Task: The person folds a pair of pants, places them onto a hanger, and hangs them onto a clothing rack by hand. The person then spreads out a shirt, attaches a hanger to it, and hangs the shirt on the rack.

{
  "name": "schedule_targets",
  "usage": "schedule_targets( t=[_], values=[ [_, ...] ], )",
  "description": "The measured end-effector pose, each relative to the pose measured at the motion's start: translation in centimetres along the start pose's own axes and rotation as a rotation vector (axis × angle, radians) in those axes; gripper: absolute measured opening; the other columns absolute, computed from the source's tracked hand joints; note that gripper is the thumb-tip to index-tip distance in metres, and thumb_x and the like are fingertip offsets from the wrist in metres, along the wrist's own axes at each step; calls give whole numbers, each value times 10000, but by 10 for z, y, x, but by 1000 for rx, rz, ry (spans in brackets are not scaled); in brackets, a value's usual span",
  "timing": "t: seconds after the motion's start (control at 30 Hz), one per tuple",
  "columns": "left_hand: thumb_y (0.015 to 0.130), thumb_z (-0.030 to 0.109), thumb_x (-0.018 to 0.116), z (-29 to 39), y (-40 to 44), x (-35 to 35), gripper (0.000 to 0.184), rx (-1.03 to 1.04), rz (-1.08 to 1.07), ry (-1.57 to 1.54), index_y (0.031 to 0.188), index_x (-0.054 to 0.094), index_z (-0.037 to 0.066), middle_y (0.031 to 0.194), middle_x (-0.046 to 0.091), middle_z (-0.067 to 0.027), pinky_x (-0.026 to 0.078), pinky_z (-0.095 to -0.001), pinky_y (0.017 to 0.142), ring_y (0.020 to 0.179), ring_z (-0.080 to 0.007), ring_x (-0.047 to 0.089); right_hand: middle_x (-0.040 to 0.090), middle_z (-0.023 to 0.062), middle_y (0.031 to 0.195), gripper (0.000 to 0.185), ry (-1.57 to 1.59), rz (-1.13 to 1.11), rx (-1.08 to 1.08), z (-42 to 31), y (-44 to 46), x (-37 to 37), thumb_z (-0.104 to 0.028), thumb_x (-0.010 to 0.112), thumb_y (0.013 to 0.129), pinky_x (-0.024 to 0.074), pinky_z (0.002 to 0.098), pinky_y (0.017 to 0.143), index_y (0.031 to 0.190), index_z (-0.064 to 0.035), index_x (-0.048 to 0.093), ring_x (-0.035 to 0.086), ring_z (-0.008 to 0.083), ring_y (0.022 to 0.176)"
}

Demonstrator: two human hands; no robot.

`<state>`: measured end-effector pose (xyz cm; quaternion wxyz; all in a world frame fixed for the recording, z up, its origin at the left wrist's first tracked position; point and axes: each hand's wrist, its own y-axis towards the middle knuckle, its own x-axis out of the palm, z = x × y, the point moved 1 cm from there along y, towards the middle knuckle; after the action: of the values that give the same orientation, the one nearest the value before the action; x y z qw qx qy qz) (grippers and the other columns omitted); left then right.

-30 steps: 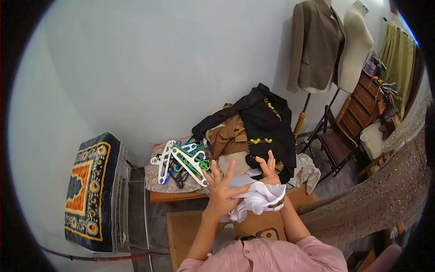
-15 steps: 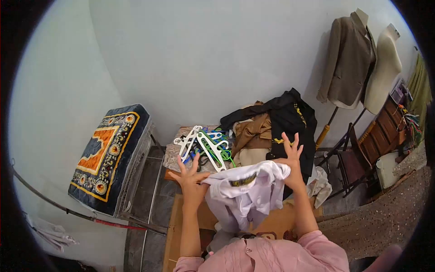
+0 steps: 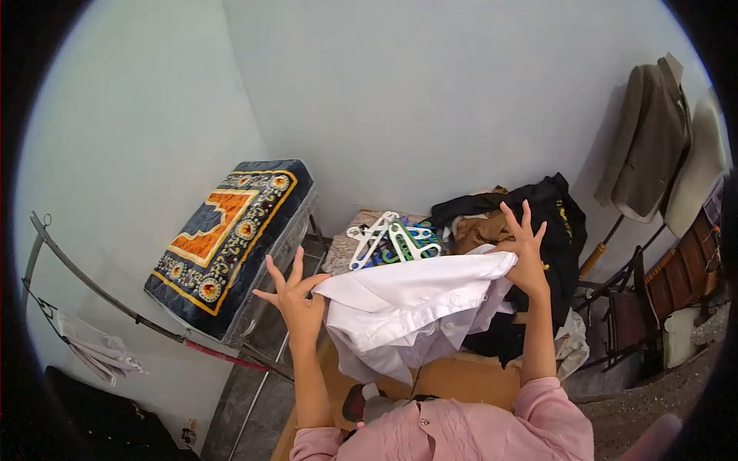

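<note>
A white garment (image 3: 407, 307) is stretched between my two hands, its upper edge nearly level and the rest hanging in folds. My left hand (image 3: 296, 296) pinches its left corner between thumb and index finger, the other fingers spread. At the right corner my right hand (image 3: 526, 253) pinches the cloth, its other fingers raised. Behind the garment lie white and green hangers (image 3: 411, 240) on a patterned cloth (image 3: 344, 252). Beside them is a pile with a black garment (image 3: 565, 253) and a brown garment (image 3: 480, 230).
A folded patterned rug (image 3: 231, 238) lies on a wire rack at the left. A curved metal rail (image 3: 108, 296) crosses the lower left, near a hanging white cloth (image 3: 100, 349). A jacket on a mannequin (image 3: 649, 146) and a dark chair (image 3: 630, 315) stand at the right.
My hands have spread apart, opening the bunched white garment to its width. The dark label seen on it before no longer shows. The view has turned left, bringing in more rail.
</note>
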<state>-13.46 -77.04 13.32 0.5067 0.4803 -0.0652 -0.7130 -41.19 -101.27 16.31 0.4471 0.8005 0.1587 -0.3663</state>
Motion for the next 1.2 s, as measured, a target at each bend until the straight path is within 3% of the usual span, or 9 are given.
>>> schedule_targets(
  t=[0.23,0.5,0.63,0.7,0.73,0.77,0.87,1.0,1.2],
  values=[
    [667,38,619,-65,37,-33,225,130,67,-31,725,719,232,1366,468,38,-173,-697,955,1391,-387,64,346,31,1453,254,149,12,-49,-34,52,45,-195,786,521,-81,659,1019,769,-240,754,100,354,1397],
    [674,127,661,-89,71,-17,141,227,174,-45,732,718,243,1399,431,15,-156,-715,936,1377,-431,77,84,134,1526,556,229,-33,-376,-127,77,121,-211,769,580,-97,636,1019,1101,-369,654,-44,432,1384],
    [666,158,677,-64,80,-10,116,269,141,-67,729,714,249,1432,383,-2,-121,-746,917,1371,-446,73,-26,210,1511,694,165,-126,-505,-182,79,178,-143,726,577,-96,596,1039,1232,-314,575,-127,451,1366],
    [676,190,700,-60,81,-9,82,282,128,-73,734,717,245,1436,377,-8,-107,-760,906,1364,-463,64,-45,240,1501,740,395,-148,-397,-195,80,199,-129,716,575,-86,611,1033,1274,-299,538,-131,470,1358],
    [676,213,712,-63,83,-12,64,279,123,-83,732,717,243,1438,372,-9,-106,-761,906,1365,-461,60,59,189,1518,534,429,-77,-387,-199,81,203,-142,711,596,-98,615,1028,1121,-223,653,-96,450,1373],
    [676,237,724,-66,84,-14,55,273,117,-93,731,717,241,1441,368,-10,-104,-763,905,1366,-459,57,59,189,1518,534,431,-83,-391,-201,82,207,-142,711,596,-98,615,1028,1121,-223,653,-96,450,1373],
    [665,282,746,-78,83,-23,102,237,19,-48,756,723,242,1445,360,-23,-102,-756,913,1372,-447,45,345,54,1456,102,521,-56,-384,-209,85,210,-169,709,606,-129,611,1023,680,-117,663,-2,398,1399],
    [648,373,775,-113,82,-48,243,94,-150,-305,850,733,243,1457,336,-53,-85,-709,966,1383,-418,11,386,59,1431,125,603,-72,-376,-206,87,224,-204,732,601,-103,602,1037,698,-134,694,38,392,1399],
    [615,443,785,-157,41,-57,449,139,-400,-386,1015,711,253,1501,236,-45,-84,-682,990,1388,-403,-40,384,60,1431,129,769,-112,-343,-207,94,232,-203,737,618,-80,577,1056,723,-130,719,37,379,1402]
  ],
)
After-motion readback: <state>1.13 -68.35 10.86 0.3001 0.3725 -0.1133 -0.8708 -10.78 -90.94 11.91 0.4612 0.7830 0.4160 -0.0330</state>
